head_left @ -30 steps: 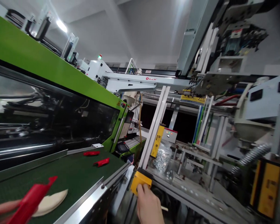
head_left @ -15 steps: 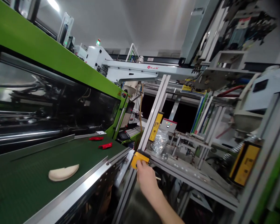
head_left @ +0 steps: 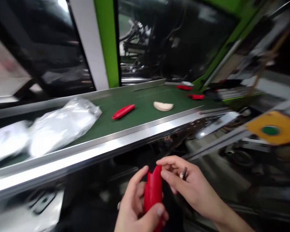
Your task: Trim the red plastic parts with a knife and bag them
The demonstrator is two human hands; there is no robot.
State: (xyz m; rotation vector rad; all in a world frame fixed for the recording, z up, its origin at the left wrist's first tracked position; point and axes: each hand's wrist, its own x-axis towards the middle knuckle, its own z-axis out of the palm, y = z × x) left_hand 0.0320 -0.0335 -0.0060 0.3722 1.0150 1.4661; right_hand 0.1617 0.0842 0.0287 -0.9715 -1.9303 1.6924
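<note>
My left hand (head_left: 137, 206) wraps around the red part (head_left: 153, 190), below the belt (head_left: 140, 112). My right hand (head_left: 188, 187) pinches its top and also holds a small stick (head_left: 184, 173). The stick could slip out if those fingers loosen.

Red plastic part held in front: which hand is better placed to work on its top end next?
Probably the right hand: its fingertips touch the red plastic part at the top, while the left hand grips its body.
</note>
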